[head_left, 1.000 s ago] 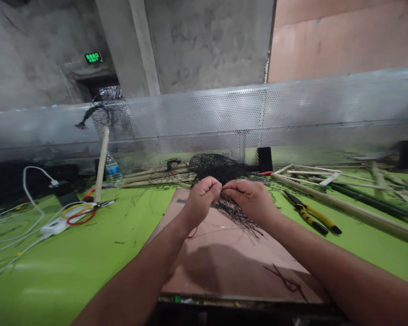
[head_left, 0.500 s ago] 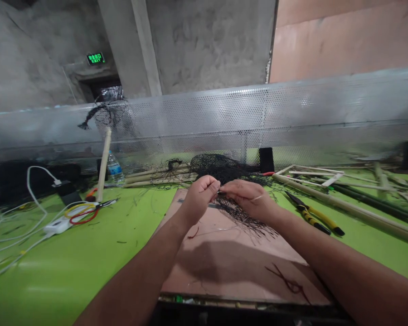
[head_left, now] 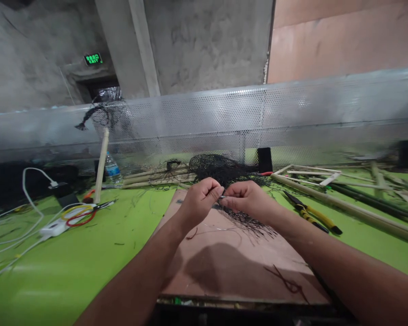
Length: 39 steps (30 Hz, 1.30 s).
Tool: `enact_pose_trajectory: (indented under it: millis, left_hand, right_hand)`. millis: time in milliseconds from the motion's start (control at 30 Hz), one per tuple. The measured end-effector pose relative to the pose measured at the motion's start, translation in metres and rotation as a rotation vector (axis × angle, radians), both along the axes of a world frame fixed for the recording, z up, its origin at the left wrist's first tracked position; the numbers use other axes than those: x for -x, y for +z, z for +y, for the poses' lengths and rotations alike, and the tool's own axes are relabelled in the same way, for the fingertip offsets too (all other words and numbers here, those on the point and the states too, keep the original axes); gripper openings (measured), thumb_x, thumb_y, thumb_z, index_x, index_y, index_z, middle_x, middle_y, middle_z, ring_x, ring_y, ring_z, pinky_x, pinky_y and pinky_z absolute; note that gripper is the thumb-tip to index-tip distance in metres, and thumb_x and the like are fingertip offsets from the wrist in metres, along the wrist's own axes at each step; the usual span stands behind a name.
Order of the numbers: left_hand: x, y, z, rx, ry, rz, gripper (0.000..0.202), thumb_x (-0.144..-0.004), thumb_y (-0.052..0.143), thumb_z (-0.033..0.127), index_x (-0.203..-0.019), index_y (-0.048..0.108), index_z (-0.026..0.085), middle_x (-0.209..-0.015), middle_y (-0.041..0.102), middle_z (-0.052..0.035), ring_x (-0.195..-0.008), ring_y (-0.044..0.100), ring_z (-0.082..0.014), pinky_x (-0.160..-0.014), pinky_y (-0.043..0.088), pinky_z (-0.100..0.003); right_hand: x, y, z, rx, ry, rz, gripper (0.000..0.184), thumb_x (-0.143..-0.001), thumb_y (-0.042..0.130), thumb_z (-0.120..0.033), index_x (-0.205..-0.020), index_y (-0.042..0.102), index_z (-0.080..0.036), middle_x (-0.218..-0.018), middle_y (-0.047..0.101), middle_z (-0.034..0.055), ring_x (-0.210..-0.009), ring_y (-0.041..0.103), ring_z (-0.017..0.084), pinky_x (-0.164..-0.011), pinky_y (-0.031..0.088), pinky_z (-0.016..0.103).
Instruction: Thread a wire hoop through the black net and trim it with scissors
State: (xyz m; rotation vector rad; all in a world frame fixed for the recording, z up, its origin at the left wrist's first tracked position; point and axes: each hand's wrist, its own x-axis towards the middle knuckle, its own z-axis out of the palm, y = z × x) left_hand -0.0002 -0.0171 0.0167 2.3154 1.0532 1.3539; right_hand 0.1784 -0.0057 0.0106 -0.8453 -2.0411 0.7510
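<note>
Over the pinkish board (head_left: 221,244), my left hand (head_left: 201,198) and my right hand (head_left: 250,199) meet almost tip to tip. Each pinches thumb against forefinger on the gathered end of a piece of black netting (head_left: 253,222). Its loose mesh spreads under my right hand and down to the right across the board. The exact spot they grip is small and partly covered by the fingers. Behind them is a heap of black netting (head_left: 212,166).
Yellow-handled pliers (head_left: 313,215) and a long bamboo pole (head_left: 347,208) lie on the right. On the left are a white power strip (head_left: 56,226) with cables, an upright stick (head_left: 102,165) and a water bottle (head_left: 113,170). A dark red cord (head_left: 289,283) lies on the board's front part.
My right hand has turned, its fingers now more curled with the thumb showing. The thin pale strip seen at that hand earlier no longer shows. The left hand keeps its pinch.
</note>
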Motion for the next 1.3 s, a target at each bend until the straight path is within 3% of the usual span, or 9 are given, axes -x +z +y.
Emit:
enact_pose_trajectory:
  millis: [200, 367, 533, 600, 700, 800, 967, 1100, 1300]
  left_hand:
    - [-0.002, -0.001, 0.001, 0.08, -0.017, -0.038, 0.025, -0.087, 0.047, 0.036, -0.073, 0.052, 0.016, -0.062, 0.045, 0.0032, -0.06, 0.039, -0.0095, -0.058, 0.032, -0.021]
    - [-0.008, 0.001, -0.006, 0.14, 0.007, -0.071, 0.026, -0.087, 0.046, 0.036, -0.071, 0.051, 0.016, -0.059, 0.044, 0.0037, -0.057, 0.037, -0.009, -0.057, 0.031, -0.021]
    - [-0.007, 0.0, -0.008, 0.084, 0.012, -0.071, 0.025, -0.088, 0.047, 0.034, -0.072, 0.052, 0.015, -0.062, 0.046, 0.0028, -0.06, 0.039, -0.0089, -0.057, 0.032, -0.02]
    - [-0.003, -0.002, -0.004, 0.017, -0.009, -0.052, 0.023, -0.087, 0.048, 0.033, -0.073, 0.053, 0.015, -0.065, 0.048, 0.0023, -0.062, 0.041, -0.0089, -0.059, 0.033, -0.02]
    - [0.004, -0.005, 0.002, -0.081, -0.032, -0.033, 0.022, -0.088, 0.049, 0.032, -0.075, 0.055, 0.015, -0.067, 0.051, 0.0016, -0.064, 0.044, -0.0091, -0.06, 0.034, -0.021]
    - [0.009, -0.005, 0.006, -0.116, -0.01, -0.049, 0.023, -0.089, 0.047, 0.032, -0.074, 0.055, 0.015, -0.067, 0.051, 0.0012, -0.064, 0.044, -0.0093, -0.06, 0.034, -0.021]
    - [0.012, -0.003, 0.008, -0.148, 0.016, -0.03, 0.023, -0.089, 0.048, 0.032, -0.074, 0.054, 0.015, -0.065, 0.05, 0.0017, -0.062, 0.043, -0.009, -0.058, 0.033, -0.021]
    - [0.009, -0.005, 0.004, -0.172, -0.024, 0.021, 0.022, -0.088, 0.049, 0.031, -0.075, 0.055, 0.015, -0.065, 0.053, 0.0019, -0.061, 0.046, -0.0083, -0.058, 0.035, -0.02]
    - [0.005, -0.005, 0.0, -0.165, -0.063, 0.116, 0.022, -0.088, 0.048, 0.029, -0.075, 0.056, 0.015, -0.066, 0.057, 0.0009, -0.06, 0.048, -0.0081, -0.058, 0.035, -0.019]
  right_hand:
    - [0.005, -0.005, -0.001, -0.454, -0.224, -0.143, 0.03, -0.079, 0.054, -0.026, -0.052, 0.045, -0.017, -0.051, 0.039, -0.0045, -0.051, 0.035, 0.008, -0.048, 0.024, 0.022]
    - [0.005, -0.012, 0.003, -0.607, -0.393, -0.203, 0.021, -0.077, 0.054, -0.021, -0.057, 0.052, -0.016, -0.054, 0.049, -0.0019, -0.054, 0.042, 0.009, -0.052, 0.026, 0.023]
    - [0.004, -0.011, 0.009, -0.249, -0.394, -0.091, 0.031, -0.076, 0.059, -0.034, -0.051, 0.054, -0.016, -0.047, 0.048, -0.0014, -0.048, 0.039, 0.009, -0.047, 0.026, 0.023]
    - [0.003, -0.01, 0.011, -0.021, -0.204, -0.048, 0.031, -0.077, 0.06, -0.038, -0.055, 0.06, -0.016, -0.051, 0.056, 0.0003, -0.05, 0.044, 0.011, -0.048, 0.032, 0.023]
    - [0.001, -0.006, 0.011, 0.173, 0.111, 0.13, 0.02, -0.074, 0.067, -0.036, -0.084, 0.07, -0.019, -0.08, 0.068, 0.0026, -0.071, 0.058, 0.015, -0.067, 0.045, 0.027]
    - [-0.003, -0.003, 0.008, 0.244, 0.248, 0.246, 0.03, -0.071, 0.071, -0.033, -0.098, 0.069, -0.02, -0.091, 0.069, 0.0039, -0.084, 0.06, 0.017, -0.077, 0.046, 0.031]
    - [-0.006, -0.002, 0.006, 0.275, 0.283, 0.264, 0.024, -0.076, 0.067, -0.038, -0.09, 0.072, -0.019, -0.086, 0.07, 0.0054, -0.084, 0.062, 0.018, -0.081, 0.046, 0.033]
    - [-0.004, -0.006, 0.007, 0.455, 0.274, 0.247, 0.039, -0.087, 0.05, -0.05, -0.084, 0.071, -0.017, -0.078, 0.07, 0.0084, -0.078, 0.064, 0.019, -0.075, 0.047, 0.035]
    - [-0.002, -0.007, 0.01, 0.405, 0.21, 0.311, 0.021, -0.078, 0.065, -0.038, -0.083, 0.071, -0.019, -0.075, 0.067, 0.004, -0.069, 0.059, 0.014, -0.066, 0.045, 0.027]
